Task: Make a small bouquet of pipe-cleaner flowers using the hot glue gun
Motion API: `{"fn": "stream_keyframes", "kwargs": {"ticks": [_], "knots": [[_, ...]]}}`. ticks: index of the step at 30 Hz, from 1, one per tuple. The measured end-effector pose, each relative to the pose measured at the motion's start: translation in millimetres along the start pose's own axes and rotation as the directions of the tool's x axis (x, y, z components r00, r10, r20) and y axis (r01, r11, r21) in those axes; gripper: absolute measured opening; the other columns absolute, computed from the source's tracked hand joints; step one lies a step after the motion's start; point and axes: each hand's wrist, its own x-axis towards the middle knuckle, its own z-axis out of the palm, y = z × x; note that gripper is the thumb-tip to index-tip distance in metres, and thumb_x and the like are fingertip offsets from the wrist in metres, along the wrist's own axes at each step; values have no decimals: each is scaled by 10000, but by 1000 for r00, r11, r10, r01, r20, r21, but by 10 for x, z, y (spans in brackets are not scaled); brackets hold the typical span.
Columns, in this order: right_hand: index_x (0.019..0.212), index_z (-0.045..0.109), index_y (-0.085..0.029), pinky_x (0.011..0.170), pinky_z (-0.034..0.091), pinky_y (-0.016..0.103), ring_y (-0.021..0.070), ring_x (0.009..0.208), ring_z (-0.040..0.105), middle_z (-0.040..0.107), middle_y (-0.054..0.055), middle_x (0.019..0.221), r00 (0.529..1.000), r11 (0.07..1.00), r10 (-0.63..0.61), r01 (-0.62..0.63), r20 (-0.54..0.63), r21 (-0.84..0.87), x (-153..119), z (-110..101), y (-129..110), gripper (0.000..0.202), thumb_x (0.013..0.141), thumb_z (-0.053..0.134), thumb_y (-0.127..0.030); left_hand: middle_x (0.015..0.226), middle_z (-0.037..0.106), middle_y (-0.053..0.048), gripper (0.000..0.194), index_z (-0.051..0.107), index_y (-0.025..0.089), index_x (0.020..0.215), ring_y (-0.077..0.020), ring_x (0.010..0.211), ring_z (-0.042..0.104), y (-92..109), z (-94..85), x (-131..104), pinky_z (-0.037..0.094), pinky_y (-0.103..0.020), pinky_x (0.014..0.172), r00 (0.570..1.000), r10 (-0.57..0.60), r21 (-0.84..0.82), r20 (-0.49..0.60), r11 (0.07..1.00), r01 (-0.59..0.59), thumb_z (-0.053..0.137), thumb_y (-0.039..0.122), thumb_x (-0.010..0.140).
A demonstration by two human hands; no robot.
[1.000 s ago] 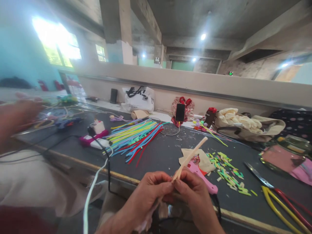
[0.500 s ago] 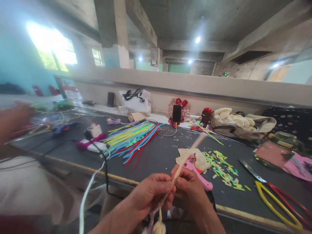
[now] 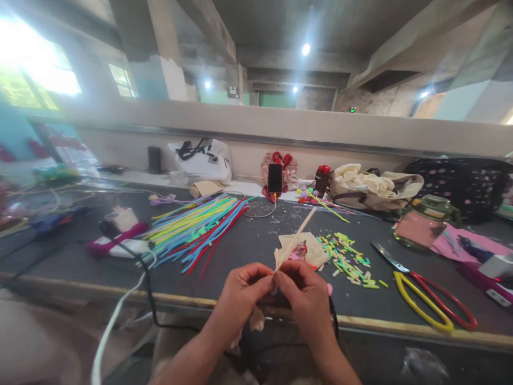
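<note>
From your head view, your left hand (image 3: 240,297) and right hand (image 3: 306,294) meet at the tabletop (image 3: 256,251) edge, both pinching the lower end of a pale stick (image 3: 295,239) that slants up and away to the right. Behind it lies a beige cloth (image 3: 312,251), with cut scraps (image 3: 350,259) just right, scissors (image 3: 425,294) further right and coloured strips (image 3: 196,227) to the left

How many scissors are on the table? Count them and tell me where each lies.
1. The scissors lie on the table, at its right front, right of the cut scraps and the right hand. Others could be hidden under the clutter.
</note>
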Motion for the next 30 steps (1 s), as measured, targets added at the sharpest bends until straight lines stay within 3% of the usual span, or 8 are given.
{"fn": "stream_keyframes", "kwargs": {"ticks": [7, 12, 16, 19, 22, 24, 26, 30], "knots": [[624, 552, -161, 500, 363, 211, 110, 533, 458, 514, -31, 556, 999, 999, 47, -47, 21, -3, 20, 44, -20, 131, 697, 565, -268, 459, 547, 33, 133, 648, 156, 602, -110, 468, 466, 3, -45, -42, 358, -185, 468, 987, 143, 275, -79, 955, -116, 636, 289, 611], [570, 517, -157, 449, 298, 196, 85, 481, 373, 438, -53, 497, 997, 996, 67, -69, 26, 62, 34, 89, -43, 199, 716, 547, -289, 480, 544, 29, 168, 644, 157, 596, -111, 497, 465, -10, -54, -58, 349, -181, 479, 982, 164, 319, -90, 939, -128, 616, 317, 641], [571, 520, -153, 467, 334, 189, 76, 473, 394, 457, -55, 493, 986, 950, 148, -165, 82, 265, 8, 105, -18, 198, 694, 587, -293, 474, 535, 28, 156, 629, 139, 601, -92, 468, 456, -48, -55, -43, 347, -180, 465, 999, 48, 55, -18, 997, -47, 637, 291, 634], [615, 523, -163, 450, 365, 189, 78, 456, 446, 502, -48, 517, 949, 809, 236, -311, 209, 499, -12, 134, 39, 186, 669, 616, -316, 452, 537, 26, 124, 608, 125, 592, -69, 402, 456, -89, -73, -19, 355, -171, 433, 990, -100, -195, 100, 974, 118, 636, 239, 630], [622, 517, -168, 409, 361, 182, 76, 419, 464, 528, -44, 531, 926, 691, 206, -367, 318, 622, -10, 168, 100, 185, 648, 632, -311, 456, 557, 10, 98, 597, 111, 581, -64, 358, 482, -130, -119, 13, 365, -161, 393, 954, -192, -301, 228, 918, 257, 630, 198, 608], [609, 509, -163, 412, 361, 185, 72, 404, 456, 520, -46, 512, 927, 708, 182, -354, 327, 611, 6, 176, 122, 183, 660, 625, -296, 453, 561, 7, 99, 586, 108, 571, -66, 345, 496, -141, -163, 32, 373, -157, 377, 935, -211, -325, 285, 896, 301, 625, 191, 608], [603, 508, -156, 427, 355, 186, 69, 412, 440, 501, -50, 493, 945, 786, 175, -303, 277, 539, 30, 170, 119, 179, 686, 609, -279, 481, 588, -9, 110, 588, 107, 596, -84, 377, 540, -125, -209, 44, 393, -156, 381, 929, -211, -310, 303, 901, 305, 610, 204, 641], [570, 510, -143, 463, 326, 178, 60, 459, 396, 462, -57, 489, 981, 932, 98, -150, 168, 330, 86, 151, 53, 178, 707, 588, -226, 571, 644, -45, 125, 615, 97, 694, -114, 481, 608, -40, -278, 60, 436, -154, 412, 942, -205, -224, 265, 937, 267, 615, 221, 677]]}}
